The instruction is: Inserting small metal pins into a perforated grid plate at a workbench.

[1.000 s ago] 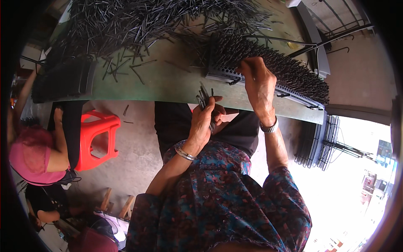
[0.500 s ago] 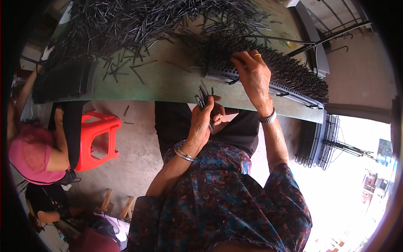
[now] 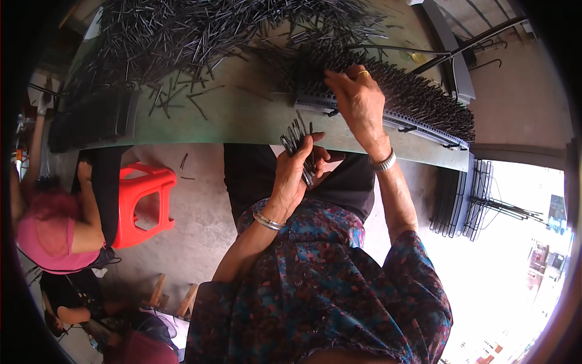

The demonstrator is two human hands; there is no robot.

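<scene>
In my left hand (image 3: 290,177), near the table's front edge, is a bundle of short thin black rods (image 3: 294,136). My fingers wrap round it, and the rod ends fan out above my thumb. My right hand (image 3: 364,108) is over the left part of a long perforated rack (image 3: 318,101). Its fingers point down and pinch together among the upright rods; what lies between the fingertips is hidden. Many black rods (image 3: 418,100) stand densely in the rack, which runs along the right side of the table.
A big heap of loose rods (image 3: 157,45) covers the far part of the greenish table (image 3: 242,124). At its left stands a dark block (image 3: 91,118). A red stool (image 3: 142,203) and a person in a pink cap (image 3: 51,233) are at left. Wire racks (image 3: 464,200) hang at right.
My right hand has shifted slightly left and up along the rack. My left hand still grips the bundle, whose rods are now spread somewhat wider.
</scene>
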